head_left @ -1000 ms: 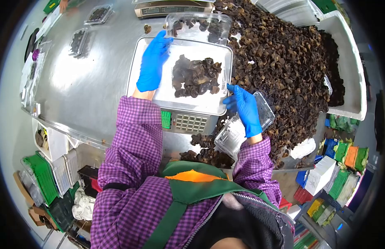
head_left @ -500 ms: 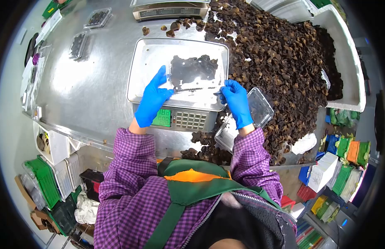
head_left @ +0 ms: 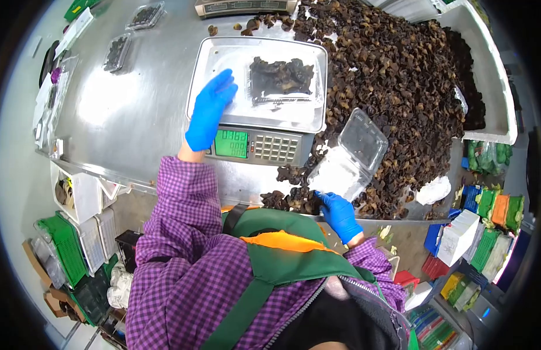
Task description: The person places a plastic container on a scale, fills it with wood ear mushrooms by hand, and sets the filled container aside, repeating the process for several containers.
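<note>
A clear plastic box (head_left: 280, 100) with dark wood ear mushrooms (head_left: 282, 79) in it sits on the white pan (head_left: 229, 55) of a weighing scale. My left hand (head_left: 211, 111), in a blue glove, is over the pan's left side, fingers stretched out, holding nothing and apart from the box. The scale's green display (head_left: 231, 144) is lit. Low by the table's front edge, my gloved right hand (head_left: 340, 217) has its fingers bent onto a small heap of wood ear mushrooms (head_left: 291, 198); its fingertips are partly hidden. Beside it lies an opened clear box (head_left: 364, 143), lid up.
A large heap of wood ear mushrooms (head_left: 399, 99) covers the table's right side, against a white foam box (head_left: 503, 99). Two filled clear boxes, one nearer (head_left: 116, 53) and one farther (head_left: 146, 16), stand at the left. A second scale (head_left: 244, 7) is at the back.
Both hands have let go of the filled box on the pan. My left hand has moved up and left of it; my right hand has come down to the small heap at the front edge.
</note>
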A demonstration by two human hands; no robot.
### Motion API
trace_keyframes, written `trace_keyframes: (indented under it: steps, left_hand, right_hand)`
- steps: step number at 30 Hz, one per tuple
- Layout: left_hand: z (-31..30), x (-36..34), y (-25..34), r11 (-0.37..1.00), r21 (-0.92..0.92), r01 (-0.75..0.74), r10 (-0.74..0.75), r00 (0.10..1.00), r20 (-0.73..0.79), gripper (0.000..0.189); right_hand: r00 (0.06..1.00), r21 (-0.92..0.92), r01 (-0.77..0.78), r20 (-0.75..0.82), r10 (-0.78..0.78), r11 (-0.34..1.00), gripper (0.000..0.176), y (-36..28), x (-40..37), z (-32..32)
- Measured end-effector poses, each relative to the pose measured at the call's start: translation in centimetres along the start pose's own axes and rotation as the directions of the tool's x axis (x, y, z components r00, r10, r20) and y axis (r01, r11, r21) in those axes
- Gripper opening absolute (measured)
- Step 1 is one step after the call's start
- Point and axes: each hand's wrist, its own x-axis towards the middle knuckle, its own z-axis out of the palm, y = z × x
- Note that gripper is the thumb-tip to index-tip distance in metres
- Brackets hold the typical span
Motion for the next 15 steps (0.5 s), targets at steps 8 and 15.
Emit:
trace_keyframes:
  steps: [8,15]
  left_hand:
    - [-0.1,3.2,2.1,0.997,0.069,-0.032,0.035,0.998,-0.043,0.049]
    - [1.8,9.6,-0.7,0.936,0.35,-0.017,0.024,1.0,-0.016,0.079]
  right_hand:
    - [0.891,0.169,-0.132,-0.412,0.192,0.977,0.037,-2.2,-1.5,-0.2]
    - [0.85,0.067,-0.07,-0.519,0.095,0.995,0.027,1.4,0.7,1.1]
